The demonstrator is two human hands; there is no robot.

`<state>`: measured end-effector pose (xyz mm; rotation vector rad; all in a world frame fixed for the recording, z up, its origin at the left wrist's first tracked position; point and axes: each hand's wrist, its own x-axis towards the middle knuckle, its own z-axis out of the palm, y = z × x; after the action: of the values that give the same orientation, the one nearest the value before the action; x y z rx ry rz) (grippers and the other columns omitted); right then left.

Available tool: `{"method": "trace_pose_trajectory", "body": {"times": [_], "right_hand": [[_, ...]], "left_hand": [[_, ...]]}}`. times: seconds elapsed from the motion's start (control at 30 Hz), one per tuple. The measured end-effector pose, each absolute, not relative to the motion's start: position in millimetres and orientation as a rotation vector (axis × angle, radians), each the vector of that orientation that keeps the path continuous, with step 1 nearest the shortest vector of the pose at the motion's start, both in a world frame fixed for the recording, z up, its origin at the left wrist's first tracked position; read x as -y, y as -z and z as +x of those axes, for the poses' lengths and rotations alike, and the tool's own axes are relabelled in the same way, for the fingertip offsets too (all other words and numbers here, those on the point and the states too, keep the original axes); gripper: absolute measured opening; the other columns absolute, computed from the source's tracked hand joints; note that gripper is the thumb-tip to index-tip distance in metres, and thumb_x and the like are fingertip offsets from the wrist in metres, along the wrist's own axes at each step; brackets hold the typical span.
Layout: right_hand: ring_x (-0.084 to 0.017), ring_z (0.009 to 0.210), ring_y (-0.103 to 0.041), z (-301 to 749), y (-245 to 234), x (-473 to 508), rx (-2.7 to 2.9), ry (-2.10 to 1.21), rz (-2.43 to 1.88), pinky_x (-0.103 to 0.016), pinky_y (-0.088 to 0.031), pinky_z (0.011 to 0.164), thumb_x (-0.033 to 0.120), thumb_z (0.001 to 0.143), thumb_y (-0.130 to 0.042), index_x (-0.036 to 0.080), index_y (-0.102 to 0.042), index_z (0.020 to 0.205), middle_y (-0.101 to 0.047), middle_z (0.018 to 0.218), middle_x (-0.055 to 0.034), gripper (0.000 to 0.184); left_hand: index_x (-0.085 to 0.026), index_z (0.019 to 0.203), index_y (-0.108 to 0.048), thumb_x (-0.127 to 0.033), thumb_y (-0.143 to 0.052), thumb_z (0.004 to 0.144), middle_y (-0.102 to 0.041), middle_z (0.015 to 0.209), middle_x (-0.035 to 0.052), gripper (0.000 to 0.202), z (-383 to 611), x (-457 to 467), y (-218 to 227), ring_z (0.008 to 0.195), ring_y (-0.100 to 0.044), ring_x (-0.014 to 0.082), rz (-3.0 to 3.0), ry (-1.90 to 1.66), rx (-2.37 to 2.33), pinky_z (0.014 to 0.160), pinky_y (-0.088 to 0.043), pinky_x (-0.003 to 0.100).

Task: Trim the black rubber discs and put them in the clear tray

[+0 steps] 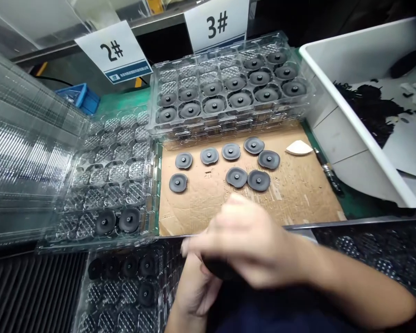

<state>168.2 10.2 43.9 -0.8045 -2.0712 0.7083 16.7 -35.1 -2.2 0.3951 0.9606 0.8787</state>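
My right hand [246, 243], smeared by motion, is closed over my left hand [196, 286] at the front edge of the cardboard. Between the two is a black disc [220, 268], mostly hidden by fingers and blurred; both hands grip it. Beyond them, several dark grey rubber discs [236, 177], each with a small raised centre stub, lie on the cardboard sheet [201, 208]. Closest to my right hand are two discs lying side by side, one of them the right-hand disc [259, 180].
A stack of clear trays [229, 115] holding discs stands behind the cardboard; another clear tray [118, 171] lies left. At right, a white bin [353, 115] contains black scraps. A white wedge [299, 147] and a dark pen-like tool [329, 173] lie near it. Below left is a lower tray [121, 291].
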Motion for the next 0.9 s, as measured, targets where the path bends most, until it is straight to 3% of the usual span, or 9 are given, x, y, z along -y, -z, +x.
{"method": "trace_pose_trajectory", "body": {"times": [0.17,0.27,0.33,0.47,0.53,0.63,0.8,0.9], "right_hand": [[-0.016,0.088,-0.061,187,14,-13,1.584,-0.993,-1.481,-0.026,-0.046,0.069,0.024,0.088,-0.048,0.018,-0.064,0.105,-0.067,0.103,-0.0049,0.024],[-0.017,0.078,-0.062,187,56,10,1.707,-1.105,-1.518,-0.028,-0.047,0.069,0.023,0.086,-0.051,0.019,-0.068,0.101,-0.069,0.086,-0.0045,0.023],[-0.016,0.067,-0.061,187,67,21,1.753,-1.146,-1.513,-0.028,-0.047,0.065,0.022,0.084,-0.053,0.020,-0.070,0.094,-0.067,0.072,-0.0027,0.020],[-0.016,0.086,-0.062,185,30,15,1.655,-1.043,-1.543,-0.029,-0.048,0.075,0.025,0.090,-0.046,0.020,-0.064,0.106,-0.067,0.096,-0.0048,0.024],[-0.017,0.091,-0.060,179,-5,9,1.649,-0.863,-1.446,-0.029,-0.048,0.077,0.025,0.091,-0.045,0.021,-0.059,0.111,-0.066,0.103,-0.0046,0.025],[-0.017,0.083,-0.060,162,-42,10,1.805,-0.638,-1.167,-0.031,-0.047,0.077,0.017,0.091,-0.041,0.015,-0.057,0.112,-0.067,0.097,-0.0068,0.026],[-0.013,0.074,-0.060,144,-47,10,1.983,-0.940,-1.125,-0.025,-0.046,0.068,0.014,0.090,-0.042,0.014,-0.061,0.100,-0.067,0.087,-0.0038,0.022],[-0.016,0.073,-0.056,142,-44,3,1.943,-0.675,-1.123,-0.029,-0.043,0.068,0.015,0.091,-0.037,0.008,-0.060,0.104,-0.065,0.082,-0.0068,0.027]], "left_hand": [[-0.031,0.106,-0.067,-0.032,-0.080,0.060,-0.069,0.111,0.0003,0.048,12,29,-10,0.098,-0.066,0.0221,0.211,-0.824,-0.784,0.078,-0.055,0.025],[-0.030,0.109,-0.066,-0.045,-0.081,0.050,-0.066,0.117,0.0024,0.062,7,27,-6,0.103,-0.063,0.0237,0.184,-0.813,-0.748,0.083,-0.053,0.027],[-0.030,0.109,-0.065,-0.048,-0.079,0.051,-0.063,0.121,0.0031,0.063,5,26,-2,0.108,-0.060,0.0256,0.197,-0.808,-0.750,0.087,-0.051,0.028],[-0.030,0.114,-0.063,-0.048,-0.077,0.055,-0.062,0.122,0.0045,0.063,9,25,0,0.116,-0.054,0.0305,0.240,-0.838,-0.815,0.098,-0.044,0.038],[-0.028,0.116,-0.061,-0.047,-0.078,0.055,-0.063,0.120,0.0051,0.066,12,26,1,0.117,-0.053,0.0303,0.267,-0.894,-0.855,0.099,-0.044,0.039],[-0.028,0.117,-0.060,-0.041,-0.078,0.060,-0.065,0.116,0.0041,0.061,12,27,4,0.116,-0.054,0.0264,0.323,-0.955,-0.854,0.099,-0.044,0.033],[-0.033,0.114,-0.061,-0.039,-0.080,0.057,-0.067,0.110,0.0002,0.061,12,27,9,0.105,-0.061,0.0238,0.331,-1.043,-0.926,0.090,-0.050,0.030],[-0.030,0.114,-0.063,-0.041,-0.080,0.056,-0.070,0.102,0.0003,0.061,14,27,5,0.108,-0.060,0.0237,0.345,-0.999,-0.924,0.086,-0.051,0.024]]}}
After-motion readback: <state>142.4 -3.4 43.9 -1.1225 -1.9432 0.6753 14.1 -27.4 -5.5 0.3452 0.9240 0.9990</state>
